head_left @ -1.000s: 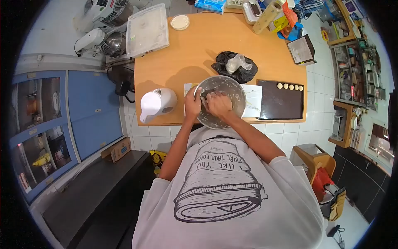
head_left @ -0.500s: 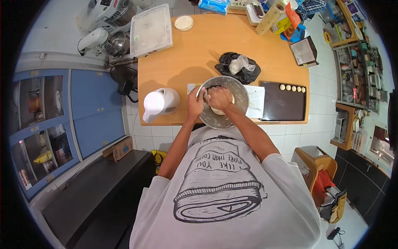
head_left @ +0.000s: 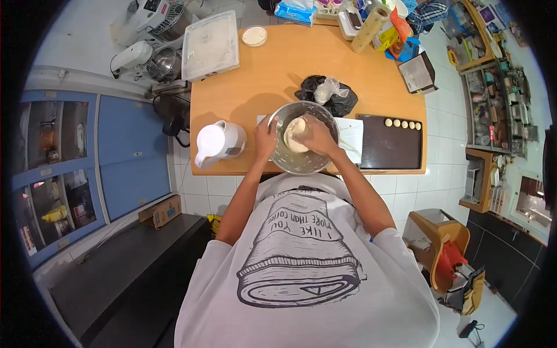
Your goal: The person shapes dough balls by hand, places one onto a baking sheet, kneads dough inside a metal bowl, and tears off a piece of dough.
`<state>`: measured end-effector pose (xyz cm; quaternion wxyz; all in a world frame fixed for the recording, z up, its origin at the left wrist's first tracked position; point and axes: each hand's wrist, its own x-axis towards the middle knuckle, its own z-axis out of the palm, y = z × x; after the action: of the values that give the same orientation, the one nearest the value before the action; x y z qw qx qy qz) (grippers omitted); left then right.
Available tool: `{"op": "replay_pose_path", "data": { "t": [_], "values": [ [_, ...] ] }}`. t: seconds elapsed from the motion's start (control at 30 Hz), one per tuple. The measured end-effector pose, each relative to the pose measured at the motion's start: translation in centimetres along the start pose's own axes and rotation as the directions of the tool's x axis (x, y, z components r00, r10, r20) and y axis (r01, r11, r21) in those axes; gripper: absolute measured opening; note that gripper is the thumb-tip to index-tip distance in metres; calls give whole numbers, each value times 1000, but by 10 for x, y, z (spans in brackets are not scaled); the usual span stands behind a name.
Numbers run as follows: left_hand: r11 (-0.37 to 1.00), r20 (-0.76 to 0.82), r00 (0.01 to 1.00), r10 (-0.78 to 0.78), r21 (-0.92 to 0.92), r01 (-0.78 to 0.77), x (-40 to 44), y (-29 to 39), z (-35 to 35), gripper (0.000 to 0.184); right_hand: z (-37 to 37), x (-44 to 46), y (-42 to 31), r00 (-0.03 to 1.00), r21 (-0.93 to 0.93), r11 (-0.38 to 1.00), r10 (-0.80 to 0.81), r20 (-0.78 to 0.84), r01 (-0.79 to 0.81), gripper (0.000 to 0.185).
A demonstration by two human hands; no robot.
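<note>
A steel mixing bowl (head_left: 300, 165) stands at the table's near edge with a pale lump of dough (head_left: 295, 139) inside. My left hand (head_left: 266, 139) is closed on the bowl's left rim, thumb toward the inside. Reaching in over the right rim, my right hand (head_left: 316, 138) grips the right side of the dough; its fingertips are partly hidden against it. Under the bowl, a white sheet or board (head_left: 351, 139) sticks out to the right. Beside it lies a dark baking tray (head_left: 391, 148) with a row of several small pale dough balls (head_left: 404, 124) along its far edge.
A white electric kettle (head_left: 220, 142) stands left of the bowl. Behind the bowl lies a black plastic bag (head_left: 345, 104) with a clear bag on it. Farther back are a lidded plastic container (head_left: 210, 46), a small round tub (head_left: 254, 36) and a roll of film (head_left: 371, 29).
My right hand has moved from the far left inside the bowl to the right side of the dough, uncovering more of it. My left hand stays at the rim. The view has shifted slightly.
</note>
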<state>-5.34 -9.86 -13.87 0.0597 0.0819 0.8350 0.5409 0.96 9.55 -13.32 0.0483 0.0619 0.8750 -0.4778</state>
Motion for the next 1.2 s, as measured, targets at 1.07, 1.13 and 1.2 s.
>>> {"op": "replay_pose_path", "data": {
  "t": [1.07, 1.13, 1.2],
  "values": [
    [999, 12, 1000, 26, 41, -27, 5, -4, 1, 23, 38, -6, -3, 974, -347, 914, -165, 154, 210, 52],
    [999, 30, 1000, 4, 38, -5, 4, -1, 0, 24, 31, -4, 10, 959, -183, 945, -247, 138, 270, 56],
    [999, 53, 999, -4, 51, 1, 5, 3, -2, 24, 19, -7, 9, 928, -90, 957, -242, 284, 277, 59]
  ]
}}
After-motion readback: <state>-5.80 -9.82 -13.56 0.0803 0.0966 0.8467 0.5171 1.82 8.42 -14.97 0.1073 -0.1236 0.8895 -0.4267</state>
